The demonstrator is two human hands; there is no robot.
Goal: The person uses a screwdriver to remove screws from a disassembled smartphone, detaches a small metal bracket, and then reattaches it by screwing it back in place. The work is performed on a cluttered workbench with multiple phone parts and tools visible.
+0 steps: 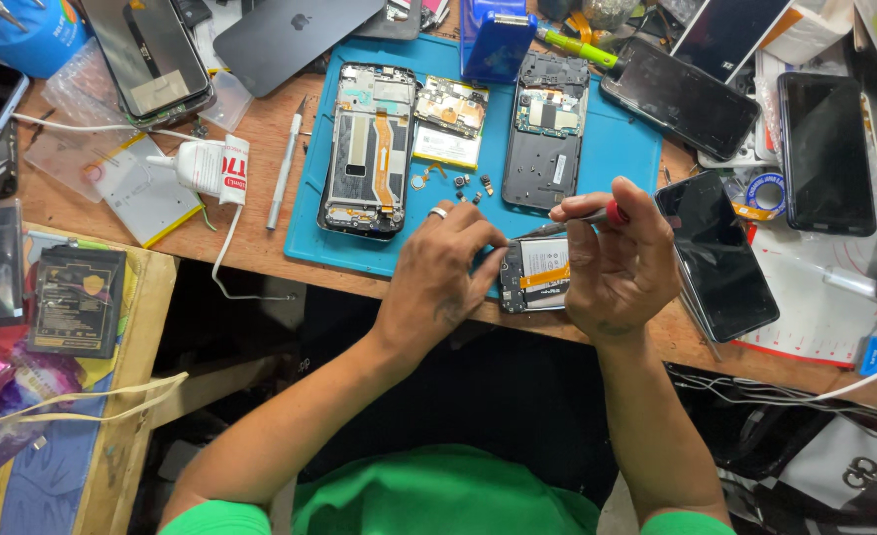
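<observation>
your left hand [438, 272] and right hand [617, 263] meet over an opened phone [535, 274] at the near edge of the wooden workbench [260, 243], just off the blue mat's [612, 149] near edge. left fingers clamp the phone's end; the right hand is closed around a red-handled screwdriver [582, 218], tip down on the phone. farther back on the mat lie a stripped phone frame [369, 149], a circuit board [450, 109] and a dark back housing [547, 129]. a dark screen panel [716, 253] rests just beside your right hand.
</observation>
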